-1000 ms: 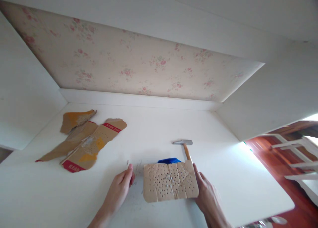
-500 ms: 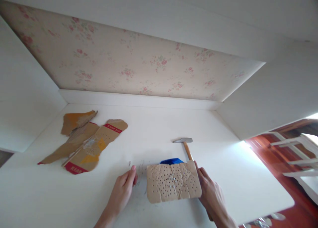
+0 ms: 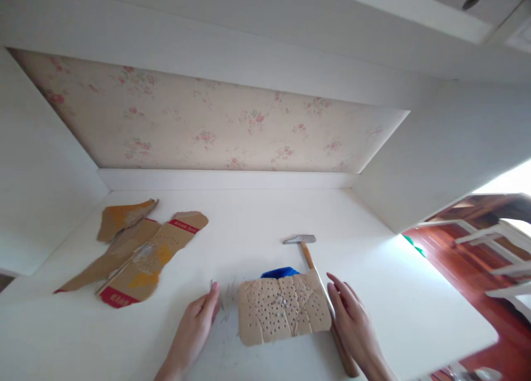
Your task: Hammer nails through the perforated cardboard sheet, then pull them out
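Note:
A tan cardboard piece point(image 3: 257, 320) full of small holes, with several grey nail heads point(image 3: 282, 303) near its middle, lies in front of me. Part of a blue object point(image 3: 280, 272) shows behind its far edge. To its left, my left hand point(image 3: 194, 323) is closed, thumb pressed on the forefinger; a thin grey sliver point(image 3: 211, 284) shows at the thumb tip, too small to tell whether it is held. A hammer point(image 3: 306, 254) with a wooden handle lies along the cardboard's right side. My right hand point(image 3: 352, 320) is over the handle's right side, fingers apart, holding nothing.
Torn cardboard scraps point(image 3: 145, 265) with red and orange patches lie at the left of the white table point(image 3: 240, 220). White side panels and a floral back wall point(image 3: 232, 129) enclose it. Beyond its right edge are a red-brown floor point(image 3: 448, 276) and white furniture point(image 3: 477, 237).
My right hand has let go of the hammer handle and its fingers have spread. The left hand stays closed beside the cardboard. The view has tilted slightly upward.

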A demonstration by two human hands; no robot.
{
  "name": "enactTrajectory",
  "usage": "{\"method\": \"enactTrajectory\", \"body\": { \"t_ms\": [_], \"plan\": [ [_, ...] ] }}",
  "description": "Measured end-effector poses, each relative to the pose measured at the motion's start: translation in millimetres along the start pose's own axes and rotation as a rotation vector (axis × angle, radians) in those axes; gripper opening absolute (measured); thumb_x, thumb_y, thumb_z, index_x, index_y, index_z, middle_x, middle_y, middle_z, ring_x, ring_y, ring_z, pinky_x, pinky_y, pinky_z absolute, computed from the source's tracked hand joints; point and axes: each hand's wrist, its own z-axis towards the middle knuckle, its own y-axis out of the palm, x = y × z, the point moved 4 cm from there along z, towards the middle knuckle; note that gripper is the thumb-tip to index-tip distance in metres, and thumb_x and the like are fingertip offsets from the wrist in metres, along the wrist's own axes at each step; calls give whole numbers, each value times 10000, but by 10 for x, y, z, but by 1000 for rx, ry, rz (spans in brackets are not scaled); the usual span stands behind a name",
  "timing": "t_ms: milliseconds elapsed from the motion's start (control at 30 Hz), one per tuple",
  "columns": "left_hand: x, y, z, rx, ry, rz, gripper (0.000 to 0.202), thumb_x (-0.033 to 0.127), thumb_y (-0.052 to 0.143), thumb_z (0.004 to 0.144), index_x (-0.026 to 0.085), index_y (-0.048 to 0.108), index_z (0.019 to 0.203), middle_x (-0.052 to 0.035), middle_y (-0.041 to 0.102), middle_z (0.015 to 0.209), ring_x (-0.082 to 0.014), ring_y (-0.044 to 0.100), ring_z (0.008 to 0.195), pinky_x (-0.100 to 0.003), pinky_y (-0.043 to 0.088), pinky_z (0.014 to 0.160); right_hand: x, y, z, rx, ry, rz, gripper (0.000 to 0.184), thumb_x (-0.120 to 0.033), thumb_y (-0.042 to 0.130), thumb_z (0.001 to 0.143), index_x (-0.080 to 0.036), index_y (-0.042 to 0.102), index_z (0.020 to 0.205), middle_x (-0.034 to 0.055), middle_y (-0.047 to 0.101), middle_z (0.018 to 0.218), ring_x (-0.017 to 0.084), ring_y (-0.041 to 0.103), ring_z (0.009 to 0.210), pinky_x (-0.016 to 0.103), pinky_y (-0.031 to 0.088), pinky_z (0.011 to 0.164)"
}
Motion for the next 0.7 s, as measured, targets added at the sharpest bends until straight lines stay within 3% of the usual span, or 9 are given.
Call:
{"method": "enactTrajectory", "body": {
  "t_ms": [67,133,233,367,500,700],
  "plan": [
    [-18,1,17,-18,-23,-10,623,849,344,784,255,252,619,55,233,584,-151,276,556,-276,232,528,-73,-58,-35,-14,104,207,543,-616,448,916,-218,643,1229,74,694,1075,254,627,1003,350,474,894],
    [-34,14,18,-33,-18,-5,625,854,350,775,256,250,623,56,228,589,-151,267,558,-273,230,526,-177,-64,-84,-100,162,420,573,-653,503,877,-214,656,1213,22,689,788,219,626,758,293,483,637],
    [-50,36,-5,-11,24,20,603,817,371,802,249,296,613,50,268,590,-157,300,574,-275,253,544,-283,-11,-145,-223,204,602,584,-636,623,816,-248,634,1253,-6,682,772,171,584,663,238,415,507],
    [-44,64,-55,22,74,21,567,764,380,842,243,330,623,45,291,608,-164,329,599,-279,275,570,-254,128,-149,-315,209,721,592,-533,731,784,-216,595,1264,-40,603,700,102,511,519,185,337,399],
    [-29,77,-59,49,95,15,564,760,398,837,240,352,624,45,308,601,-164,339,597,-278,285,572,-208,217,-122,-351,223,897,556,-499,752,783,-199,611,1230,-53,579,654,48,423,404,156,289,337],
    [-79,79,4,69,69,-43,609,776,407,817,226,442,558,35,381,521,-177,402,571,-280,332,563,-316,117,-76,-349,213,1060,504,-412,805,763,-206,666,1202,-22,639,705,14,389,387,126,269,328]
  ]
}}
